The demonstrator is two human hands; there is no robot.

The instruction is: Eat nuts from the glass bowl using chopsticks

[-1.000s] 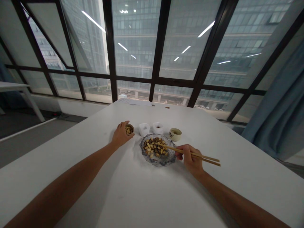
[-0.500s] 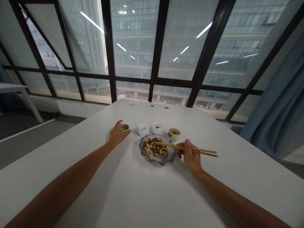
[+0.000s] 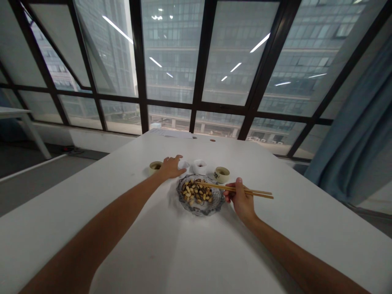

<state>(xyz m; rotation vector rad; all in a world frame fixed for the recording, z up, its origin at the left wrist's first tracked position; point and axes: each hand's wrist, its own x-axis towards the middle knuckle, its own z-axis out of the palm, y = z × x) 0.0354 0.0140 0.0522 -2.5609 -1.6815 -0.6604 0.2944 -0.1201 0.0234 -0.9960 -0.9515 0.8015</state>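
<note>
My left hand (image 3: pixel 171 167) reaches over the table with thumb and fingers apart, at the left side of a small white bowl (image 3: pixel 183 165) that it partly hides. Whether the fingers touch that bowl I cannot tell. Just left of this hand stands a small greenish cup (image 3: pixel 155 166) with something dark inside. My right hand (image 3: pixel 241 200) grips a pair of wooden chopsticks (image 3: pixel 255 193), their tips over the nuts and dark seeds (image 3: pixel 196 191) heaped in a clear glass dish (image 3: pixel 200 210). A second white bowl (image 3: pixel 200 166) holds a little dark stuff.
Right of the white bowls is another greenish cup (image 3: pixel 221 174) with dark writing. Paper sheets (image 3: pixel 174 133) and a small brown round thing (image 3: pixel 212 140) lie at the far end of the white table (image 3: pixel 171 253). Windows stand behind, a blue curtain (image 3: pixel 352 134) at right.
My left hand has let go of the left cup and moved right to the nearer white bowl. My right hand keeps the chopsticks over the dish. The view has shifted slightly.
</note>
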